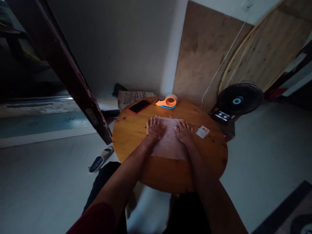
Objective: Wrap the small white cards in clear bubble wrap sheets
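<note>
Bubble-wrap sheet: a translucent, pale pinkish-looking piece of bubble-wrap sheet (168,147), finely dimpled all over, roughly four-sided; whether it is a single layer or folded cannot be told.
Sheet's edges: the far edge is seen as uneven and slightly crinkled, the near edge as fairly straight; part of the right side is hidden by the right forearm.
Sheet's place: it is laid flat on the middle of the wooden tabletop (168,175), between the two forearms.
Left hand: the left hand (155,129) is laid palm down over the sheet's far left corner; its fingers are stretched forward and slightly apart, clamped on nothing.
Right hand: the right hand (184,132) is rested palm down at the far right corner; its fingers are likewise extended and a little apart, with no grip closed.
Tape dispenser: beyond the sheet, near the far rim, an orange tape dispenser (168,102) is set with a roll of clear tape mounted in it.
Smartphone: to its left, a red-edged smartphone (139,106) is placed with its dark screen upward.
Card: a small white card (202,131) with a red mark is laid just right of the right hand.
Surroundings: a black fan (240,98) is seen beyond the tabletop's right side; a white-and-blue slipper (100,160) is left on the floor (56,182) at the left.
</note>
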`<state>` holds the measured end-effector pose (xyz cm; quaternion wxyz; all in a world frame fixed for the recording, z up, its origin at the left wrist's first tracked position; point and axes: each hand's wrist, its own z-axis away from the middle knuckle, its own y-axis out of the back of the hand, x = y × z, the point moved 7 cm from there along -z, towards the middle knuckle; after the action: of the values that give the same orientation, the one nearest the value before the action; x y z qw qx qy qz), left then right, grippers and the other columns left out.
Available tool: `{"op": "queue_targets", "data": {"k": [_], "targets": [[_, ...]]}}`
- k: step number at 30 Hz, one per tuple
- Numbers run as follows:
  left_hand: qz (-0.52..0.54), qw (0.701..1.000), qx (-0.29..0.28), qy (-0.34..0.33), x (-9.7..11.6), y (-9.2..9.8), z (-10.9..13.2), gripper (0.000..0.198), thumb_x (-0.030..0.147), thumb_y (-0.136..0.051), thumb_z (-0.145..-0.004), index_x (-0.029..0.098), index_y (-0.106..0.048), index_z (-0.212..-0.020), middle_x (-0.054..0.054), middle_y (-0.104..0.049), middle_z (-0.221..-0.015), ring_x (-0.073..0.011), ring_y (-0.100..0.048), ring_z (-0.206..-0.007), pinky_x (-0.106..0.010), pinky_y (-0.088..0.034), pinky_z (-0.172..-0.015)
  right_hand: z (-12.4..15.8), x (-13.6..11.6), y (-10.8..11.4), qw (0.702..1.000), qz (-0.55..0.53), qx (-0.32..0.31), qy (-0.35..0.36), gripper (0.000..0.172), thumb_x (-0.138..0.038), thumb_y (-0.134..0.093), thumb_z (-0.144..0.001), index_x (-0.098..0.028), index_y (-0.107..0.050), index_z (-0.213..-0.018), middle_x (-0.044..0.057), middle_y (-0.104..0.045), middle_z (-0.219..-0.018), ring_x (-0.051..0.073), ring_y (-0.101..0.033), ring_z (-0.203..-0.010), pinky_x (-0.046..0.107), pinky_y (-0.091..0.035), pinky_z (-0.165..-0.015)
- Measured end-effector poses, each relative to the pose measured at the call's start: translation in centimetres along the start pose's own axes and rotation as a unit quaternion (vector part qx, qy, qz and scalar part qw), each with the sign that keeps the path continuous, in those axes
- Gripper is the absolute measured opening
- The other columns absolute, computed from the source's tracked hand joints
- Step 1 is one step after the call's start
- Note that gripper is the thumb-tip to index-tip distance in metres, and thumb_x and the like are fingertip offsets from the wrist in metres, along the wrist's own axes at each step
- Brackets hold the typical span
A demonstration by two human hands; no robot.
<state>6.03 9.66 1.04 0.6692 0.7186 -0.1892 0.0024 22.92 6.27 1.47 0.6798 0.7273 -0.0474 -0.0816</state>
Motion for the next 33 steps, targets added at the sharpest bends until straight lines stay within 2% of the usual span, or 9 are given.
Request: {"op": "queue_targets", "data": {"k": [4,9,13,19,23,26,29,31,33], "targets": [[-0.006,1.0,-0.001,0.005,0.0,-0.2,0.0,0.066,0.051,-0.027,-0.092,0.014,-0.035,-0.146,-0.013,-0.025,-0.157,-0.0326,-0.02,-0.145,-0.052,-0.015,-0.117,-0.2,0.2,-0.3,1.0,-0.002,-0.004,-0.005,0.06,-0.047,-0.017,-0.097,-0.018,-0.028,-0.15,0.008,-0.024,-0.158,0.027,-0.02,-0.143,0.05,-0.024,-0.111],[-0.008,1.0,0.01,0.006,0.0,-0.2,-0.1,0.067,0.052,-0.026,-0.091,0.015,-0.035,-0.146,-0.013,-0.026,-0.156,-0.0328,-0.022,-0.144,-0.052,-0.015,-0.117,-0.3,0.3,-0.4,1.0,-0.019,0.009,-0.003,0.059,-0.046,-0.02,-0.097,-0.019,-0.031,-0.148,0.006,-0.027,-0.157,0.028,-0.023,-0.142,0.051,-0.024,-0.111],[-0.007,1.0,-0.004,-0.002,0.2,-0.2,-0.2,0.066,0.051,-0.027,-0.091,0.014,-0.034,-0.146,-0.013,-0.024,-0.157,-0.0334,-0.02,-0.144,-0.053,-0.015,-0.117,-0.3,0.4,-0.2,1.0,-0.019,0.012,-0.013,0.058,-0.046,-0.021,-0.097,-0.02,-0.032,-0.147,0.007,-0.028,-0.156,0.029,-0.025,-0.141,0.051,-0.025,-0.11],[-0.001,1.0,0.004,0.0,0.0,0.3,0.0,0.062,0.049,-0.029,-0.091,0.016,-0.04,-0.143,-0.012,-0.028,-0.156,-0.0327,-0.023,-0.143,-0.051,-0.017,-0.116,0.1,0.1,0.1,1.0,-0.017,0.016,-0.003,0.057,-0.044,-0.021,-0.097,-0.019,-0.034,-0.147,0.007,-0.031,-0.155,0.028,-0.026,-0.14,0.049,-0.026,-0.11],[0.008,0.999,0.035,-0.022,0.5,1.6,0.7,0.062,0.048,-0.026,-0.094,0.014,-0.036,-0.145,-0.014,-0.031,-0.154,-0.0306,-0.024,-0.143,-0.049,-0.018,-0.116,0.1,0.2,0.2,0.999,-0.02,0.029,-0.001,0.057,-0.045,-0.021,-0.097,-0.018,-0.035,-0.146,0.007,-0.031,-0.155,0.029,-0.028,-0.139,0.05,-0.026,-0.11],[0.0,0.993,0.079,-0.083,1.9,2.6,1.4,0.062,0.048,-0.022,-0.096,0.015,-0.03,-0.148,-0.013,-0.023,-0.157,-0.0269,-0.014,-0.147,-0.046,-0.016,-0.118,0.1,0.2,0.1,0.999,-0.024,0.033,0.006,0.057,-0.044,-0.022,-0.097,-0.018,-0.036,-0.146,0.007,-0.031,-0.155,0.029,-0.028,-0.139,0.049,-0.026,-0.109],[-0.02,0.986,0.04,-0.158,3.3,1.5,1.9,0.063,0.051,-0.022,-0.096,0.017,-0.029,-0.148,-0.012,-0.02,-0.158,-0.0272,-0.012,-0.147,-0.045,-0.014,-0.118,0.0,0.2,0.2,0.999,-0.031,0.044,0.006,0.057,-0.043,-0.024,-0.097,-0.017,-0.037,-0.145,0.008,-0.033,-0.154,0.028,-0.028,-0.139,0.047,-0.026,-0.109],[-0.033,0.984,-0.011,-0.177,3.5,0.1,1.9,0.064,0.053,-0.021,-0.096,0.017,-0.031,-0.147,-0.013,-0.022,-0.158,-0.0289,-0.016,-0.146,-0.048,-0.014,-0.117,0.0,0.2,0.3,0.998,-0.037,0.046,0.001,0.056,-0.043,-0.024,-0.097,-0.016,-0.038,-0.145,0.009,-0.033,-0.154,0.028,-0.028,-0.139,0.047,-0.025,-0.109],[-0.038,0.983,-0.033,-0.178,3.4,-0.8,1.7,0.064,0.054,-0.02,-0.096,0.018,-0.031,-0.148,-0.014,-0.022,-0.157,-0.0296,-0.017,-0.146,-0.05,-0.014,-0.117,0.0,0.3,0.2,0.998,-0.045,0.043,-0.003,0.056,-0.042,-0.025,-0.097,-0.016,-0.039,-0.144,0.01,-0.034,-0.154,0.028,-0.029,-0.139,0.046,-0.025,-0.109]]}}
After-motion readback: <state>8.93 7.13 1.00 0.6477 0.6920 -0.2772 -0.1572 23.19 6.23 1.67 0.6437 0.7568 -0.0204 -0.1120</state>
